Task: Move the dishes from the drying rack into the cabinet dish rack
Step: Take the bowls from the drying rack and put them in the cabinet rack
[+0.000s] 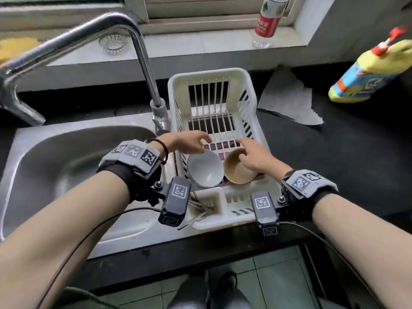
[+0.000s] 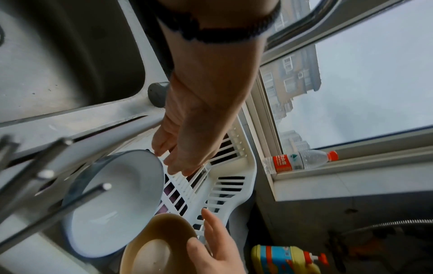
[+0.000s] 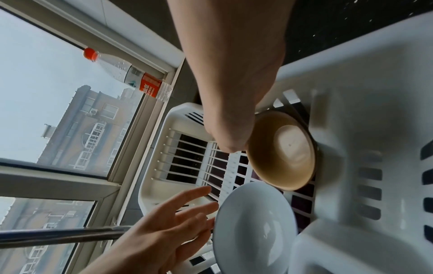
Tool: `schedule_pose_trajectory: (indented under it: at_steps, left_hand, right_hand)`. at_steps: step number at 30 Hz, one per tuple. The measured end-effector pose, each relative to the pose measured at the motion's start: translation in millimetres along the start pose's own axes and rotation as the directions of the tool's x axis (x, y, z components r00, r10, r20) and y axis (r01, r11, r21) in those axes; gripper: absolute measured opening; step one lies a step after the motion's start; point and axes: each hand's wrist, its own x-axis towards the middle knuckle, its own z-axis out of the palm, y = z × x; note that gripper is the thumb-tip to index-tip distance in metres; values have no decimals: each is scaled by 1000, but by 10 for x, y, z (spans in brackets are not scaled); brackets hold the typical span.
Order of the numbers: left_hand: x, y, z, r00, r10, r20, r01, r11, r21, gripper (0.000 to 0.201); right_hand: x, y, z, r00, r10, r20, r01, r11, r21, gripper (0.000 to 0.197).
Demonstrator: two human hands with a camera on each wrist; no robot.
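Note:
A white drying rack (image 1: 245,79) stands on the dark counter, right of the sink. In its near end two bowls lean on edge: a white bowl (image 1: 206,169) on the left and a tan bowl (image 1: 236,175) on the right. My left hand (image 1: 200,142) hovers over the white bowl's far rim (image 2: 131,153), fingers (image 3: 194,192) spread and relaxed, holding nothing. My right hand (image 1: 243,148) is at the tan bowl (image 3: 283,150). Its thumb (image 2: 199,246) lies on the rim and its fingers reach straight past the far side. The cabinet dish rack is not in view.
A steel sink (image 1: 66,166) and tall faucet (image 1: 142,54) lie to the left of the rack. Chopsticks stand in the rack's front cutlery cup (image 1: 205,206). A water bottle (image 1: 266,21) stands on the window sill. A yellow detergent bottle (image 1: 367,72) and a paper towel (image 1: 287,99) sit to the right.

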Motion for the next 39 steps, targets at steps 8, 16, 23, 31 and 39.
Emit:
schedule_pose_trajectory:
  at_steps: [8,16,23,31,39]
  left_hand:
    - [283,-49,-1,993,-51,110,-13,859,512,33]
    - [419,-62,118,992,-67,104,-19,746,665,35]
    - [488,-96,159,997,-81,-2,71,860,506,50]
    - [320,-50,-62,981,44,-190,39,909,414,20]
    - [0,-85,-187,918,-2,-396,15,999,30,16]
  right_hand:
    - [182,-68,58,998,18,59,-13,996,-89,51]
    - [148,17,44,991,88,97,-81,994,-79,47]
    - [9,77,139,996,93,-1,-93,996,-10,52]
    - [-124,-129,-354,961,64,-269,-82,995,-56,43]
    - [-133,-348,-668,927,117,-356,37,916,399,29]
